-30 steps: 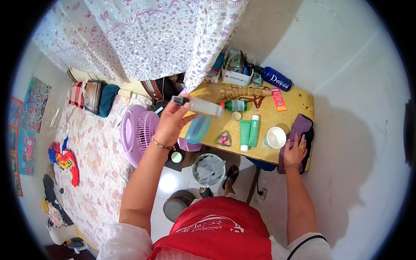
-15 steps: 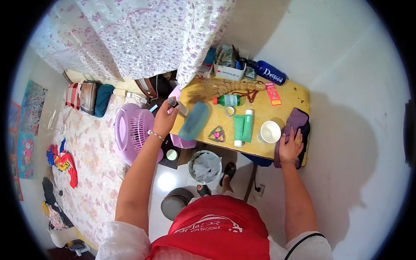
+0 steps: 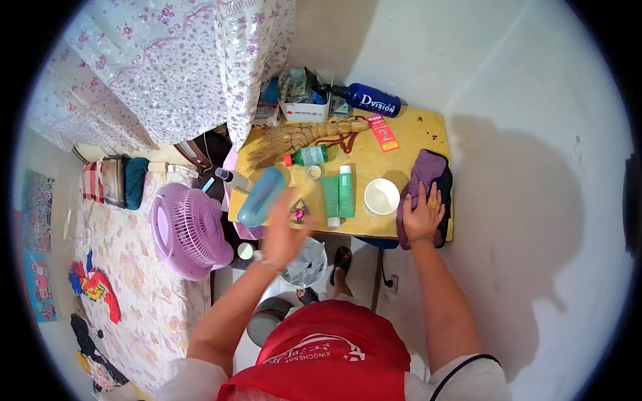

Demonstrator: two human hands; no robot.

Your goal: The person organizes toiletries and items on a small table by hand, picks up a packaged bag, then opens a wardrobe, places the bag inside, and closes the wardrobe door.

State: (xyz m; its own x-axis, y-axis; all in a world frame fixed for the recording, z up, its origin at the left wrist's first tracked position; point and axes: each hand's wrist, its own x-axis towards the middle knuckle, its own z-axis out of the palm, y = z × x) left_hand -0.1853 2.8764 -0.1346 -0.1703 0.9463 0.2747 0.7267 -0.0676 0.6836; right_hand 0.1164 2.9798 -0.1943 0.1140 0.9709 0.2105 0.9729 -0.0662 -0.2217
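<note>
My left hand is blurred by motion over the table's front edge, fingers apart and nothing seen in it. Just beyond it are a blue translucent case and a small triangular item with a pink centre, partly covered by the hand. A clear spray bottle with a dark top lies tilted left of the case. My right hand rests flat, fingers spread, on a folded purple cloth at the table's right end. A white paper cup stands beside that hand.
On the yellow table lie green tubes, a green bottle, a hand broom, a red card and a blue bottle. A purple fan stands left; a lined bin sits below the front edge.
My left hand has let go of the spray bottle and moved right and toward me, near the triangular item. My right hand stays on the cloth. The whole view has shifted.
</note>
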